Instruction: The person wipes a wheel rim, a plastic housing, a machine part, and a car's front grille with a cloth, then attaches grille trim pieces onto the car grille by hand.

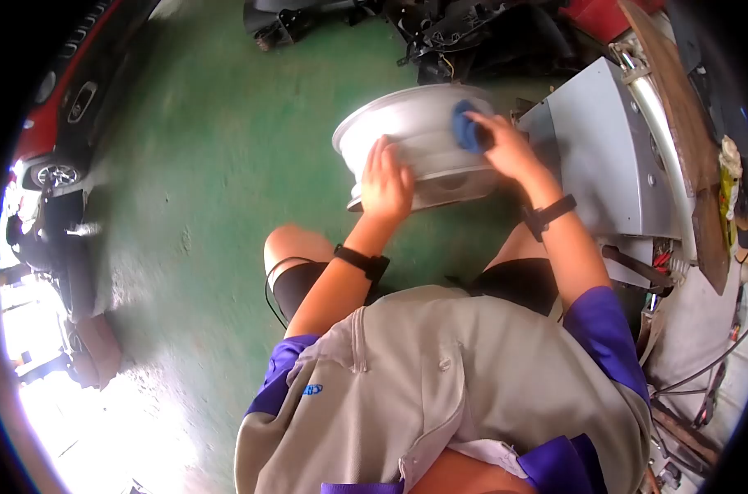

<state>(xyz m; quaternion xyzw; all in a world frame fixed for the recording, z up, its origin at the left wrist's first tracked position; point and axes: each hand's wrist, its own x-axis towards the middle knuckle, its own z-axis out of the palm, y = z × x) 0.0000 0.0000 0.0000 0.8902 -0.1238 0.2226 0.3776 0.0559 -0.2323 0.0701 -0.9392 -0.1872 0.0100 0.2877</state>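
Note:
In front of my knees a white wheel rim (423, 132) stands on the green floor, its barrel side turned toward me. My left hand (386, 183) lies flat against the near left part of the barrel, fingers stretched out. A blue cloth (468, 128) is in the fingers of my right hand (506, 146), which presses it against the right side of the barrel. The far face of the rim is hidden from me.
Dark car parts (464, 37) lie on the floor beyond the rim. To the right stand a grey metal cabinet (596, 148) and a wooden board (678, 123). A red car (61, 107) is at the far left, with a brown box (96, 350) below it.

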